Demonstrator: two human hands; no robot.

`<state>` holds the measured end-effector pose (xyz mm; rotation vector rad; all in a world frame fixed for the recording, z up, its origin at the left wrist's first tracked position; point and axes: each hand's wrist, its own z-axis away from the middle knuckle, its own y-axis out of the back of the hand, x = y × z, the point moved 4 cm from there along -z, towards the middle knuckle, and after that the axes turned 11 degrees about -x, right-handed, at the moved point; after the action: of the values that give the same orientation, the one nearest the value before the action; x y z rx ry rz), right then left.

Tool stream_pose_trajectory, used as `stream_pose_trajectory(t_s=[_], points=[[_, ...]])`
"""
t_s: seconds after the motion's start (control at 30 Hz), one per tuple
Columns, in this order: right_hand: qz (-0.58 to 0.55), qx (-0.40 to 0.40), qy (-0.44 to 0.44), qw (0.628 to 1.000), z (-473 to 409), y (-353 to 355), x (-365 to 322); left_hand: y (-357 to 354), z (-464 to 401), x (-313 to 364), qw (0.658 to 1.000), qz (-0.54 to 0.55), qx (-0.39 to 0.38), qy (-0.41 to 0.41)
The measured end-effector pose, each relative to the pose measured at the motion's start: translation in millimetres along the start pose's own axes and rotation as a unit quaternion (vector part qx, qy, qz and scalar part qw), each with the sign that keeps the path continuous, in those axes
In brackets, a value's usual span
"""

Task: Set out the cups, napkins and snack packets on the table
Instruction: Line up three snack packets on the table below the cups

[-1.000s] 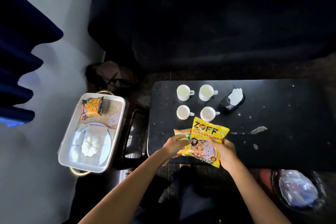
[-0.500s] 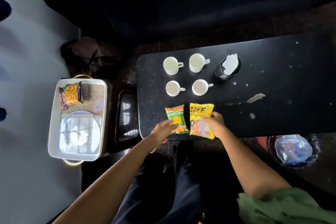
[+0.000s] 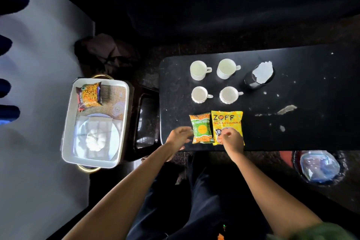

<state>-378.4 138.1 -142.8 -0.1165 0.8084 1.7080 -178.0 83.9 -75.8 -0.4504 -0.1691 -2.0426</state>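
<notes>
Several white cups (image 3: 198, 70) stand in two rows on the black table (image 3: 302, 122), with a dark holder of white napkins (image 3: 260, 77) to their right. A green-and-orange snack packet (image 3: 201, 127) and a yellow ZOFF soya chunks packet (image 3: 227, 121) lie flat side by side near the table's front edge. My left hand (image 3: 178, 138) hovers just left of the green packet, fingers loosely apart, holding nothing. My right hand (image 3: 230, 139) rests over the yellow packet's lower part with curled fingers; a grip is not visible. A third packet (image 3: 89, 96) lies in the white tray.
The white tray (image 3: 68, 122) sits left of the table on a dark stool, holding a white plate with a folded napkin (image 3: 95, 138). A bin with a plastic liner (image 3: 319, 167) stands at the lower right. A dark bag lies on the floor behind the tray.
Both packets went from being held in my hands above the table edge to lying flat on the table. My left hand has drawn off the green packet to the left.
</notes>
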Motion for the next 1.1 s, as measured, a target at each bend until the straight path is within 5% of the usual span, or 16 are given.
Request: stream_pose_trajectory(t_s=[0.27,0.53,0.77,0.93,1.1], points=[[0.053,-0.167,0.087,0.981,43,-119,-88,91,32,-41,0.99,0.116,0.077,-0.007],[0.059,-0.221,0.177,0.957,65,-236,-229,223,77,-107,0.941,0.296,0.159,-0.037],[-0.052,-0.195,0.075,0.977,44,-339,-306,307,88,-168,0.905,0.376,0.191,-0.05],[-0.103,-0.28,-0.044,0.953,36,-386,-321,339,95,-201,0.895,0.394,0.201,-0.058],[-0.056,-0.295,-0.03,0.953,36,-397,-319,340,100,-226,0.889,0.403,0.209,-0.054]])
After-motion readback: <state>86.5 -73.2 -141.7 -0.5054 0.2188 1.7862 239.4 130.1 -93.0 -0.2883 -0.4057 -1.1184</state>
